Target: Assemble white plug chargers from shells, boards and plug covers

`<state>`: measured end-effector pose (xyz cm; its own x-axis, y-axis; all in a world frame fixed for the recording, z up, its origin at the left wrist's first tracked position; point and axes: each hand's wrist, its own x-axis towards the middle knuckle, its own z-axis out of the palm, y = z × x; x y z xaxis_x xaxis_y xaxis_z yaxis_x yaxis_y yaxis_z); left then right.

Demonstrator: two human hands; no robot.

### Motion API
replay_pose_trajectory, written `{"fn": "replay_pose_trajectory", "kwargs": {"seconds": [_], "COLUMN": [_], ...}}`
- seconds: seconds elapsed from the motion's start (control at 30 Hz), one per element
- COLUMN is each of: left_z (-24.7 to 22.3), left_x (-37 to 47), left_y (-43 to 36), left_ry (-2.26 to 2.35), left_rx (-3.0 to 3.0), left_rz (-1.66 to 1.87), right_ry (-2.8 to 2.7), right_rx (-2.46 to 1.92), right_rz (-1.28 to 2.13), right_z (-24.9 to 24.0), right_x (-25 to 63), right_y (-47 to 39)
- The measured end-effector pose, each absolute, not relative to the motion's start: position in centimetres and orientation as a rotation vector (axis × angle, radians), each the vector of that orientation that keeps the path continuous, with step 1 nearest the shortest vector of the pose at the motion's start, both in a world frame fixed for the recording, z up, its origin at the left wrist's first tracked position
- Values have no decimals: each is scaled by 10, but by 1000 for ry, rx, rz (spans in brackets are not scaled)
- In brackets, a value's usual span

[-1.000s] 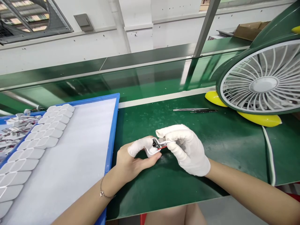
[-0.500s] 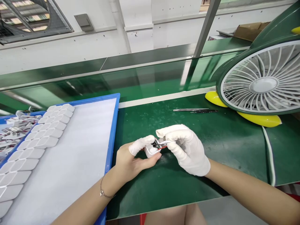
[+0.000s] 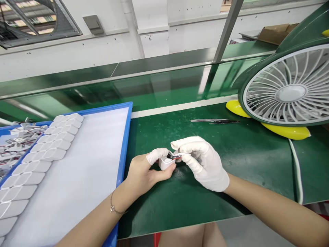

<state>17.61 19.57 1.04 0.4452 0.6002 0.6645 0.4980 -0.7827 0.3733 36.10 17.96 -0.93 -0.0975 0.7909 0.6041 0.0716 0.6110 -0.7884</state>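
Observation:
My left hand [image 3: 144,171], with a white cover on one finger, is closed round a small white plastic case [image 3: 166,164] above the green table. Dark parts and a red wire show in the open top of the case. My right hand [image 3: 203,163], in a white glove, pinches a small white-and-metal part [image 3: 182,155] at the right side of the case. The red wire runs between that part and the case. Its exact kind is hard to make out, since the gloved fingers cover much of it.
On the left, a blue tray [image 3: 128,127] with a white liner holds rows of white cases [image 3: 56,144]. Beside it are wired parts [image 3: 20,140]. Tweezers [image 3: 213,120] lie on the green table [image 3: 159,133]. A green fan [image 3: 290,92] with yellow feet stands at right, its cable [image 3: 295,168] running forward.
My right hand has shifted slightly left and up, and the part it pinches sits a little lower against the case. My left hand still grips the case. The view has moved slightly.

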Motion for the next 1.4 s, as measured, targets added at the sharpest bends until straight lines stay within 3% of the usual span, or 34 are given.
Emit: {"fn": "replay_pose_trajectory", "kwargs": {"seconds": [0.37, 0.57, 0.93, 1.03, 1.17, 1.3, 1.4], "left_z": [1, 8, 8, 6, 6, 9, 12], "left_x": [176, 174, 175, 174, 173, 175, 177], "left_y": [188, 193, 192, 191, 189, 190, 192], "left_ry": [1008, 774, 764, 818, 918, 978, 1030], "left_rx": [2179, 2357, 2335, 2327, 2150, 1902, 1711], "left_rz": [1251, 1228, 1218, 1182, 1208, 1285, 1305], "right_ry": [-1534, -1566, -1671, -1700, -1931, -1986, -1962], "right_rx": [-773, -738, -607, -930, -1751, -2460, -2542], "right_rz": [735, 689, 582, 298, -167, -199, -133], "right_z": [-9, -6, 0, 4, 7, 5, 1], "right_x": [363, 364, 376, 396, 434, 461, 470], "right_y": [178, 179, 187, 211, 243, 253, 253]}}
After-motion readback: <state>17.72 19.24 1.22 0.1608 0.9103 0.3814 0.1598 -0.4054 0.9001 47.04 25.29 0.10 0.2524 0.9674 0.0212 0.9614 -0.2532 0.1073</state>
